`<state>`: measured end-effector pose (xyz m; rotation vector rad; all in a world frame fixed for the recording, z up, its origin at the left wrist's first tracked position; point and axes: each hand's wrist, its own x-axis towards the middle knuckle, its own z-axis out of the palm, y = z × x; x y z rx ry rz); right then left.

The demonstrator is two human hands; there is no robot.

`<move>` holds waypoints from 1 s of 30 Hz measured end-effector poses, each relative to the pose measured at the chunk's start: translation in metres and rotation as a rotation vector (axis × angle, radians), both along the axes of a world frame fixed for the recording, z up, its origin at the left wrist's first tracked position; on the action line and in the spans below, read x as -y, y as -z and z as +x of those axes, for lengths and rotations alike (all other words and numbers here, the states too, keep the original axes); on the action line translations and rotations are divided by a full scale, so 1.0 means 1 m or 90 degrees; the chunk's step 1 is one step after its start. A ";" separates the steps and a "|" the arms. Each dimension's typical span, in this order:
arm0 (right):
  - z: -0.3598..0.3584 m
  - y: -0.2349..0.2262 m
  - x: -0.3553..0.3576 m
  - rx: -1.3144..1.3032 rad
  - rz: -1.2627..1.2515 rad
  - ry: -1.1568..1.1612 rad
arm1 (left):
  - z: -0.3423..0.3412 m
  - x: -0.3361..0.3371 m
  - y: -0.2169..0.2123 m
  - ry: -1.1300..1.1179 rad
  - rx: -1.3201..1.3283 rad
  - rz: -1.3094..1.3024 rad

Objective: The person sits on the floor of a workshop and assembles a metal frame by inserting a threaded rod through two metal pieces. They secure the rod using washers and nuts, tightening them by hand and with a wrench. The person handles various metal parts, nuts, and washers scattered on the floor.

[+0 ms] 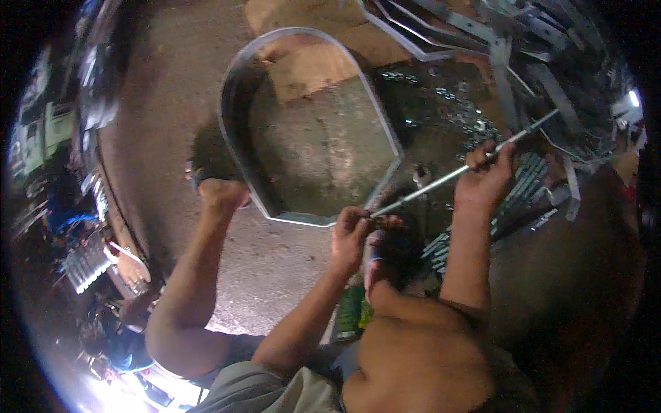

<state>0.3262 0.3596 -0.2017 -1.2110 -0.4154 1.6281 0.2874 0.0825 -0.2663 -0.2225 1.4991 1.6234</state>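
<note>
A long, thin metal rod slants up to the right across the space before me. My right hand is closed around it in its upper half. At its lower end, the fingers of my left hand are pinched together on the rod; whether they also hold a small part there is hidden. Just beyond my left hand a bent flat metal band stands on edge on the floor, forming a large loop, rounded at the far side and angular at the near side. The rod's lower tip lies close to the band's near corner.
Several similar rods lie in a bundle beside my right forearm. Small shiny nuts or washers are scattered beyond. Bent metal strips pile up at the far right. Cardboard lies under the loop's far part. A green can stands between my legs.
</note>
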 end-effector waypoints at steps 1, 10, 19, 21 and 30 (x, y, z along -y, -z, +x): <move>-0.002 0.000 0.005 -0.017 -0.003 -0.015 | -0.001 0.000 0.002 -0.014 0.010 -0.008; -0.040 0.017 0.044 -0.065 -0.081 -0.021 | -0.027 0.008 -0.017 -0.147 -0.026 -0.078; -0.067 0.019 0.071 -0.067 -0.082 -0.051 | -0.053 0.019 -0.036 -0.235 -0.062 -0.149; -0.069 0.017 0.073 -0.065 -0.082 -0.058 | -0.053 0.021 -0.036 -0.246 -0.066 -0.141; -0.075 0.025 0.087 0.040 -0.062 -0.137 | -0.054 0.035 -0.022 -0.156 -0.230 -0.235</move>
